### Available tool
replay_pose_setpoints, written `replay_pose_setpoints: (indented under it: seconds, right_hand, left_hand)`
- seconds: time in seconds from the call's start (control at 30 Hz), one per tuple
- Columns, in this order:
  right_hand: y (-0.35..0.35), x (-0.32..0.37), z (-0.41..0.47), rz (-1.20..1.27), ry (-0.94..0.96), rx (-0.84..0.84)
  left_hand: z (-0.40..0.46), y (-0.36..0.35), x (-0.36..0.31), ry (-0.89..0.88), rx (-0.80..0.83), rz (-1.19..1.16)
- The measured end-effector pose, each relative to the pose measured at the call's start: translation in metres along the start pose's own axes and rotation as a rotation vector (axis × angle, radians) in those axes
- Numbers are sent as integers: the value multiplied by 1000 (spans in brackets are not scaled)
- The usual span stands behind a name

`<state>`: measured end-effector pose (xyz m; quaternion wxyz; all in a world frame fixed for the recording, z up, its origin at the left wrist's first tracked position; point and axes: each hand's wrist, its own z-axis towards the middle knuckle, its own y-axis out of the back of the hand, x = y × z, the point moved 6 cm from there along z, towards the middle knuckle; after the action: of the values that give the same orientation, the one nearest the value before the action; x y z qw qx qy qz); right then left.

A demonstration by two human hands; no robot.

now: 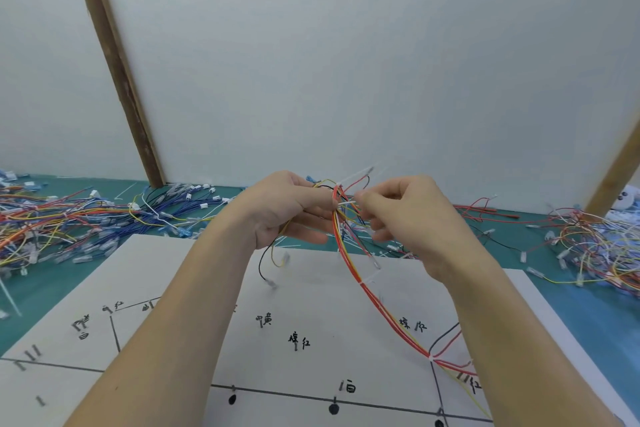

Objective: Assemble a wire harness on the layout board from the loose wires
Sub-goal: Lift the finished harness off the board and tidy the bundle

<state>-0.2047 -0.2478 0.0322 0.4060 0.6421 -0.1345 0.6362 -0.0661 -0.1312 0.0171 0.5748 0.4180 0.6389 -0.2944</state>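
1. Head view, the hold: the left hand point(291, 208) has its grip closed round the wire bundle point(349, 253), fingers curled about the red, yellow and black strands where they fan out. The bundle is lifted clear of the layout board point(311, 322) and trails down and to the right of that grip to a tied junction point(430, 356) low on the board.

2. Same view, the working hand: the right hand point(405, 215) pinches a white cable tie point(348, 203) just beside the left grip; the tie's tail point(356, 173) sticks up and away above both hands. The step looks like cinching a tie round the bundle, though whether the tail is already through the head is too small to tell.

3. To do it well, I judge: keep the left grip tight and close to the tie so the strands lie parallel, not crossed, as the loop closes.

4. Pull the tail straight, steadily, and stop when snug; over-tightening could bite the insulation.

5. Watch the short black wire point(263, 263) and yellow loop point(277, 258) hanging below the left grip; they could get snagged into the loop.

6. An earlier tie point(365, 279) sits further down the bundle below the right grip; spacing should probably match it.

7. Loose wires point(69, 218) are heaped on the green worktop point(52, 288), far left of the grips, with more far right.
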Motion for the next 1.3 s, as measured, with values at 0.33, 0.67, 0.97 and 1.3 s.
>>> replay_pose_setpoints:
  seconds: [0.33,0.67,0.97,1.3]
  right_hand:
    - [-15,-3,0,83,30,-22]
    - [-24,9,-4,-145,252,-73]
    - [-22,8,-3,-92,229,-55]
    - [-14,8,-6,-25,110,17]
  left_hand:
    - [6,-1,7,31,-24,18]
    - [10,0,6,-48,-90,56]
    - [11,-1,0,-84,-151,122]
    - [11,4,1,-114,-195,60]
